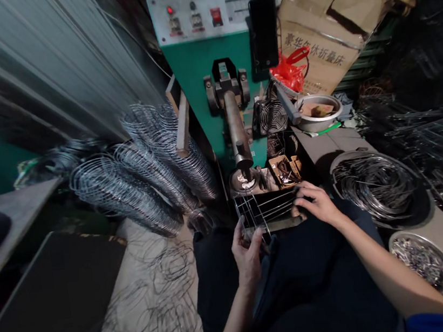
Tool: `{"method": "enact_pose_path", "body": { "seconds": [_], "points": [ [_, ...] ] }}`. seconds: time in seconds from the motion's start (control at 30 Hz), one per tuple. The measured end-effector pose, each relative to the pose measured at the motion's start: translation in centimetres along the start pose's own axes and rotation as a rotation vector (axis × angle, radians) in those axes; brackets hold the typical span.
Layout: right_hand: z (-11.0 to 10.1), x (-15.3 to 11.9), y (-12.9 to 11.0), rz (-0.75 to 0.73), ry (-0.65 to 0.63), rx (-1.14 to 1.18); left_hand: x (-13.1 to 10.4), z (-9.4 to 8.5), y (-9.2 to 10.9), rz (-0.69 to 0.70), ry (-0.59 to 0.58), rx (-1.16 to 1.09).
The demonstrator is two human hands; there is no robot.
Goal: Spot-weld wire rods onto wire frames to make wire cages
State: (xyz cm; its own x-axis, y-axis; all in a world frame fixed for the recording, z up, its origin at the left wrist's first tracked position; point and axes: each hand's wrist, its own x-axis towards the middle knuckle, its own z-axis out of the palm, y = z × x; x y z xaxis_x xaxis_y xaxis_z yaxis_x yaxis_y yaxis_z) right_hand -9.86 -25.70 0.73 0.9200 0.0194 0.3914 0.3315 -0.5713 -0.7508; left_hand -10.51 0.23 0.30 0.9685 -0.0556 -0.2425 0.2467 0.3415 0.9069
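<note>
A small wire frame (257,213) of thin metal rods lies across my lap, below the machine's metal arm. My left hand (247,249) grips its left end, thumb and fingers on the crossed wires. On the right, my right hand (314,203) pinches the far ends of the long wires. The green machine (190,83) stands straight ahead, with a round metal arm (237,128) pointing toward me. Under that arm's tip sits a round base (244,182) with pale bits on it.
Tall stacks of wire rings (127,194) stand at left, with loose wire loops (157,294) on the floor. On the right are a basin of wire rings (371,184), a metal bowl of small parts (422,262) and piled wire racks. A cardboard box (315,39) leans behind.
</note>
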Motion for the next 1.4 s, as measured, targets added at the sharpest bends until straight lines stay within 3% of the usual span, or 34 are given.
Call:
{"method": "enact_pose_path", "body": {
  "seconds": [0.17,0.33,0.47,0.57,0.67,0.73,0.8,0.9,0.97,1.1,1.2,1.4],
  "points": [
    [0.3,0.2,0.3,-0.008,0.075,-0.012,-0.6,-0.1,0.3,-0.027,-0.007,0.011],
    [-0.2,-0.2,0.9,0.062,0.037,0.106,0.0,0.1,0.7,-0.014,0.023,-0.043],
    [-0.3,-2.1,1.9,0.210,0.228,0.190,-1.7,0.5,0.3,-0.190,0.054,-0.242],
    [-1.3,-3.1,1.6,0.301,0.243,0.085,-4.8,-1.9,-0.8,-0.434,-0.034,-0.269],
    [-2.5,-2.8,0.2,0.296,-0.028,-0.023,-6.3,-6.3,-0.7,-0.535,-0.303,0.154],
    [-2.3,-2.0,-0.6,0.268,-0.269,-0.003,-5.2,-8.1,0.6,-0.369,-0.301,0.415],
    [-0.7,-1.0,-1.1,0.256,-0.429,0.022,-2.8,-7.9,1.8,-0.246,-0.257,0.467],
    [2.4,-0.5,-1.6,0.268,-0.437,-0.035,1.2,-4.9,2.1,0.251,-0.402,0.880],
    [3.5,-1.2,-1.6,0.287,-0.388,-0.043,2.8,-3.0,1.4,0.365,-0.393,0.978],
    [3.4,-4.1,-1.2,0.328,-0.256,0.019,3.4,-1.7,-0.2,0.438,-0.341,1.069],
    [3.2,-5.5,-1.1,0.295,-0.164,-0.150,3.4,-1.6,-0.7,0.459,-0.337,1.142],
    [4.1,-5.2,-0.6,0.221,-0.182,-0.431,3.9,-0.6,-0.6,0.469,-0.344,1.266]
  ]
}}
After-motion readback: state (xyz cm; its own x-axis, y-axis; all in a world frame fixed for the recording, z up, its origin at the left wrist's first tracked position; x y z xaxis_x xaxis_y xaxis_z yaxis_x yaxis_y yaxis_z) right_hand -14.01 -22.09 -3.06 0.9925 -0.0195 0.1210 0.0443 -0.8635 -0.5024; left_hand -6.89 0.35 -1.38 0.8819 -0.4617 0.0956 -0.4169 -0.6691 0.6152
